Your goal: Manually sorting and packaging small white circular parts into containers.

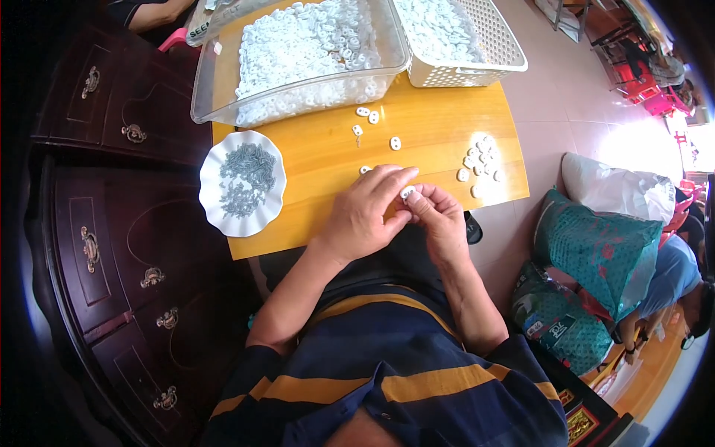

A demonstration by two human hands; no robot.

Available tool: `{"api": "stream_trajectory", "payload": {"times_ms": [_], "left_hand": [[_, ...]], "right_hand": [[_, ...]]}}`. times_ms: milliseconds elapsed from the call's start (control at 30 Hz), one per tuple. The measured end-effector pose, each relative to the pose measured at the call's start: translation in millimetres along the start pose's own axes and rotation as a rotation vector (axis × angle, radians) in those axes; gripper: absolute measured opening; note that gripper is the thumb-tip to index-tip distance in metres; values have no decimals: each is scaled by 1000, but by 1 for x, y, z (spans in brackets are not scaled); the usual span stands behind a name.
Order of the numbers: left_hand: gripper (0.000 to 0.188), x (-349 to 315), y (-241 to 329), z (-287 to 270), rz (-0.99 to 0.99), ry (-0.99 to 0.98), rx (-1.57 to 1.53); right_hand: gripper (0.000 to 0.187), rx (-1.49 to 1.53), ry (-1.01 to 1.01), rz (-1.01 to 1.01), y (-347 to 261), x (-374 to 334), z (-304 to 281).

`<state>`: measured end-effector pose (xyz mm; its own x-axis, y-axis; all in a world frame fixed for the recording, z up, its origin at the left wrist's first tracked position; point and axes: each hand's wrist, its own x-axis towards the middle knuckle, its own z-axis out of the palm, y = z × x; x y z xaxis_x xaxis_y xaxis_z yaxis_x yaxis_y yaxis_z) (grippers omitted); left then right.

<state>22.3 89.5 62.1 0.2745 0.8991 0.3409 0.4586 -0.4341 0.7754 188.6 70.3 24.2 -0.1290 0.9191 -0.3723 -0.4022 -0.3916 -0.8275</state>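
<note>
A small white oval plastic piece (407, 191) with holes is pinched between the thumb and fingers of my right hand (445, 222). My left hand (366, 210) is curled close against it, fingers bent over the near side of the piece and thumb meeting the right fingertips. Whatever lies between the left fingertips is hidden. Beyond the hands, a few similar white pieces (395, 143) lie loose on the wooden table (313, 186), one with a small metal screw-like part (358, 141) beside it. On the right lies a cluster of white pieces (484, 158).
A white scalloped plate (211, 201) holds many small grey metal parts (249, 179). At the back, a clear plastic bin (298, 83) and a white perforated basket (477, 74) are heaped with white pieces. Dark drawers (89, 246) stand left; stuffed sacks (596, 242) and people are on the right.
</note>
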Motion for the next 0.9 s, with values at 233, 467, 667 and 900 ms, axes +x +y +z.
{"api": "stream_trajectory", "payload": {"times_ms": [233,467,667,900], "left_hand": [[32,-5,-15,10,175,53,265],[27,-3,-10,6,151,33,189],[26,-2,-9,4,111,3,153],[24,-3,-7,7,137,0,135]], "right_hand": [[15,152,-25,33,3,0,4],[19,164,-76,92,-1,1,0],[21,78,-24,28,-4,-1,6],[20,18,45,-76,1,-6,7]]}}
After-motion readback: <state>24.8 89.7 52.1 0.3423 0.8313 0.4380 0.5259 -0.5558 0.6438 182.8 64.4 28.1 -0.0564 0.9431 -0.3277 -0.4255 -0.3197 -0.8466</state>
